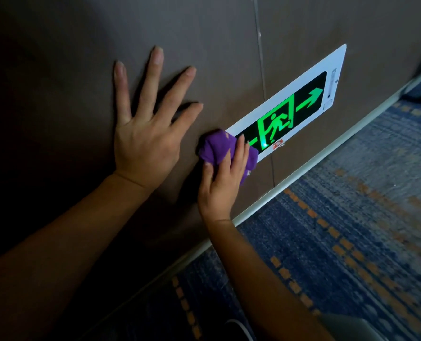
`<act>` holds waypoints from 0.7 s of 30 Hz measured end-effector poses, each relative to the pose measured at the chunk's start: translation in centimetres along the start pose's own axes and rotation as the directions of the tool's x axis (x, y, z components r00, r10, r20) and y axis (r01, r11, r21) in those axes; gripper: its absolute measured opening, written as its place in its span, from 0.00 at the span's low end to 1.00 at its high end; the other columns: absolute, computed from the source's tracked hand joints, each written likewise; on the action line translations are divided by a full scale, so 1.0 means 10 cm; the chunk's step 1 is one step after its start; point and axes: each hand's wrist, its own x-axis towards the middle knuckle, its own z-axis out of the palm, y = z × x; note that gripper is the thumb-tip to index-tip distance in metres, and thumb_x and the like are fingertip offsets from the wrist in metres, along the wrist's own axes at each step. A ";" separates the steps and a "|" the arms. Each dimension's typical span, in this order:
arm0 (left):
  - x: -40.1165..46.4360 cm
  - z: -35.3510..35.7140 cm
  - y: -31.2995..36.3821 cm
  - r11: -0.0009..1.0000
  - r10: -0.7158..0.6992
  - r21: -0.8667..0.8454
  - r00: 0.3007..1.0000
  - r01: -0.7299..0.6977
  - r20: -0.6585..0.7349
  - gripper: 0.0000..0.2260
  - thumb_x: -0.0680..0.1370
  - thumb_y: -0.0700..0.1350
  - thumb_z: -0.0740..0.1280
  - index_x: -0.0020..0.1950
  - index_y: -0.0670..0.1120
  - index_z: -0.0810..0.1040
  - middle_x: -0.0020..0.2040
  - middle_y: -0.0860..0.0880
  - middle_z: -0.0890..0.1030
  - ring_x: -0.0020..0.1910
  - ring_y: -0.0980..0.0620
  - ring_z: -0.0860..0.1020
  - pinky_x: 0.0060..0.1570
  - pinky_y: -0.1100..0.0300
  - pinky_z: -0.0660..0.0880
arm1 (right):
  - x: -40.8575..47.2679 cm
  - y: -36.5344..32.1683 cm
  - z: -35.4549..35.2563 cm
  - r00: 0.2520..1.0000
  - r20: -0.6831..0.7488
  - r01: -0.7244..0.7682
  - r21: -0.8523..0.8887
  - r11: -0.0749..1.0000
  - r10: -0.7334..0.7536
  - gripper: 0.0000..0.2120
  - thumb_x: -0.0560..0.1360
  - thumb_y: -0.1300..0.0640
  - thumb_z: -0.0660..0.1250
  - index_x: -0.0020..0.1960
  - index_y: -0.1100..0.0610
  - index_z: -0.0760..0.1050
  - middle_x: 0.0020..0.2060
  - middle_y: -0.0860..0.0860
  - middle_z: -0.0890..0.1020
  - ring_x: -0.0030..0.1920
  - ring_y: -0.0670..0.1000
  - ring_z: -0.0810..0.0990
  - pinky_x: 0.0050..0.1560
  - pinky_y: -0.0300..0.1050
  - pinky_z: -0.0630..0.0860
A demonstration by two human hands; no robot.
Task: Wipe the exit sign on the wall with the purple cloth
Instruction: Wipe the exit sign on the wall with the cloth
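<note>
Head view. A long rectangular white-framed exit sign (300, 104), with a black panel bearing a lit green running figure and green arrow, is mounted low on a brown panelled wall (204, 33), just above a pale skirting strip (303, 173). In this view the sign's long axis runs diagonally from lower left to upper right; the arrow points toward the upper right end, along that axis.

The right hand (225, 180) holds a bunched purple cloth (219, 150) against the wall at the sign's lower left end, covering that end of the frame and panel. Its fingers (239, 153) are curled over the cloth and grip it, thumb on the cloth's left side.

The left hand (143, 124) lies flat on the wall, left of the cloth and apart from it, fingers (152, 77) spread wide and holding nothing.

Blue carpet with orange dashed lines (339, 242) covers the floor below the skirting.
</note>
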 end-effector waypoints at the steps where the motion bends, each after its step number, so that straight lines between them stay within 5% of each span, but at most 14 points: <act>1: 0.00 0.00 0.00 1.000 -0.005 -0.007 1.000 0.005 0.004 0.11 0.86 0.45 0.63 0.61 0.52 0.84 0.76 0.47 0.75 0.75 0.31 0.70 0.73 0.28 0.58 | -0.08 0.09 -0.01 0.996 0.017 -0.092 0.015 0.996 0.092 0.25 0.82 0.51 0.59 0.77 0.57 0.64 0.82 0.59 0.57 0.83 0.60 0.51 0.82 0.54 0.50; 5: -0.05 0.09 0.01 0.993 0.118 -0.032 0.993 -0.117 0.031 0.11 0.87 0.44 0.62 0.62 0.51 0.84 0.76 0.46 0.75 0.75 0.30 0.70 0.73 0.27 0.61 | -0.20 0.39 -0.05 0.876 0.056 -0.482 0.120 0.868 0.479 0.31 0.82 0.48 0.56 0.82 0.57 0.55 0.84 0.53 0.51 0.83 0.54 0.49 0.80 0.61 0.56; 8: -0.11 0.16 0.02 0.965 0.262 -0.031 0.960 -0.260 0.101 0.15 0.87 0.42 0.57 0.67 0.50 0.81 0.79 0.44 0.71 0.78 0.30 0.66 0.75 0.28 0.57 | -0.18 0.41 -0.03 0.889 0.048 -0.457 0.127 0.880 0.455 0.31 0.83 0.49 0.56 0.82 0.57 0.53 0.84 0.51 0.50 0.83 0.52 0.49 0.82 0.57 0.54; 13: -0.04 0.20 0.17 0.958 0.288 -0.075 0.930 -0.278 0.230 0.20 0.87 0.41 0.50 0.72 0.46 0.76 0.82 0.39 0.63 0.81 0.29 0.57 0.79 0.31 0.53 | 0.01 0.35 -0.08 0.906 0.014 -0.417 0.202 0.886 0.423 0.29 0.82 0.51 0.57 0.82 0.55 0.56 0.83 0.52 0.54 0.83 0.51 0.51 0.82 0.57 0.53; 16: 0.19 0.28 0.24 0.942 0.335 -0.081 0.909 -0.325 0.249 0.18 0.87 0.44 0.53 0.73 0.46 0.74 0.83 0.38 0.59 0.82 0.29 0.53 0.79 0.31 0.51 | 0.37 0.44 -0.19 0.919 -0.052 -0.370 0.219 0.903 0.390 0.28 0.82 0.53 0.57 0.81 0.56 0.58 0.83 0.52 0.57 0.83 0.52 0.54 0.82 0.54 0.53; 21: 0.51 0.30 0.21 0.925 0.376 -0.068 0.868 -0.375 0.323 0.21 0.85 0.53 0.57 0.77 0.47 0.69 0.85 0.39 0.53 0.83 0.30 0.48 0.80 0.31 0.45 | 1.02 0.52 -0.36 0.820 -0.153 -0.503 0.268 0.822 0.552 0.27 0.85 0.56 0.57 0.82 0.60 0.55 0.82 0.55 0.60 0.82 0.55 0.58 0.81 0.46 0.50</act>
